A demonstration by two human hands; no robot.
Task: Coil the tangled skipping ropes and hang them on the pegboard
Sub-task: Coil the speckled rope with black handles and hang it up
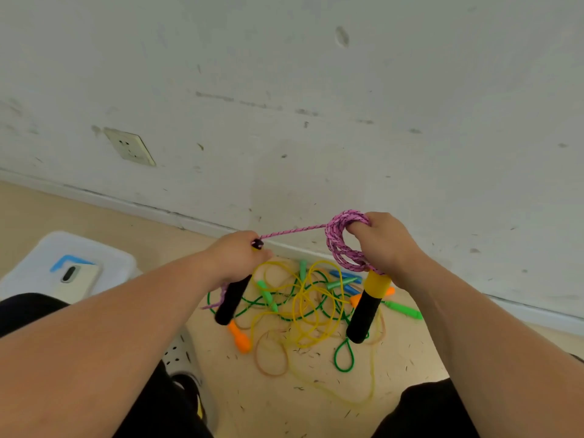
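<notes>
Bare forearms (126, 327) reach over a tan floor (94, 222) where yellow and green plastic skipping ropes (303, 308) lie tangled. Right hand (384, 245) grips a coiled pink braided rope (339, 245) and its yellow-collared black foam handle (366, 308). Left hand (235, 254) clasps the second black handle (232, 298), both handles pointing down-left, rope taut between.

Soft, even light fills the scene, bright without glare; the wall (316, 74) reads a flat grey-white. The tangled ropes (303, 301) cast only faint, diffuse shadows on the floor (268, 399). Wide-angle distortion bows the skirting board (151, 210) and swells both forearms (110, 327) toward the bottom corners. Detail is slightly soft throughout.
</notes>
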